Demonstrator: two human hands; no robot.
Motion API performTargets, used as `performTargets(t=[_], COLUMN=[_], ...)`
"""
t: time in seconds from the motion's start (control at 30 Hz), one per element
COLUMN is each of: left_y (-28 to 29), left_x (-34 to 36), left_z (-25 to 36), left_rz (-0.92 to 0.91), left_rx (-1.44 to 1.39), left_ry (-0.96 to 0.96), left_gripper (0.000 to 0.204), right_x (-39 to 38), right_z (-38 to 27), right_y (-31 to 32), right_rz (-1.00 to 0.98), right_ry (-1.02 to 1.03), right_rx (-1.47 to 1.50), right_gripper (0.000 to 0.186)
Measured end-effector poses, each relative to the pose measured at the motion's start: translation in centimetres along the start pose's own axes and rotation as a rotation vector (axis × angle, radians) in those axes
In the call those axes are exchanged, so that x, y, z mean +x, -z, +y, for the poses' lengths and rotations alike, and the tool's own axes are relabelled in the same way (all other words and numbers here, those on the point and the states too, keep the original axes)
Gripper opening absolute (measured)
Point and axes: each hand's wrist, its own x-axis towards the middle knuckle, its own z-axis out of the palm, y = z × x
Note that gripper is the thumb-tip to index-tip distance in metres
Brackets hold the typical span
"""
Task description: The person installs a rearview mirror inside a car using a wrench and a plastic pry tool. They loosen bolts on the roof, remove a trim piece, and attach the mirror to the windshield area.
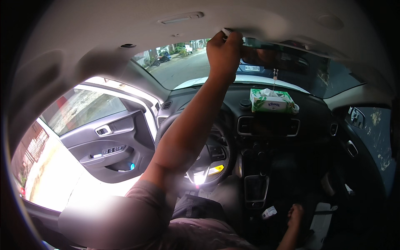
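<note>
Up at the windscreen's top edge, the left hand [223,50] clenches a small white cloth [227,31], soft and light, against the dark, stiff rear-view mirror [271,52], best gripped bunched, while the right hand [295,214] rests loose, empty, low.

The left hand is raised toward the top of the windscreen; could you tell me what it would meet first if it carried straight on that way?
The left hand already reaches the rear-view mirror at its left end, apparently with something small and white pinched against it. Going on, it would press into the mirror, then likely the windscreen; depth is unclear.
</note>
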Motion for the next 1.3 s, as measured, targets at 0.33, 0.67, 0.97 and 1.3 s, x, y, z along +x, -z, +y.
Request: performTargets(t=[0.33, 0.67, 0.97, 1.3], left_y=[3.4, 1.4, -0.2, 0.1], left_x=[2.5, 0.5, 0.9, -0.5], left_z=[-1.8, -1.5, -2.3, -0.2], left_rz=[-0.769, -0.273, 0.247, 0.331], left_rx=[-0.99, -0.393, 0.525, 0.896], left_ry=[0.447, 0.135, -0.33, -0.458], left_gripper=[0.031, 0.03, 0.034, 0.039], right_x=[-0.2, -0.4, -0.4, -0.5], right_z=[0.0, 0.2, 0.0, -0.3], right_y=[0.0, 0.4, -0.1, -0.1], right_rz=[-0.02, 0.0, -0.03, -0.01], right_ry=[0.01, -0.006, 0.007, -0.013], right_rx=[0.006, 0.019, 0.029, 0.007], right_gripper=[0.008, 0.011, 0.011, 0.009])
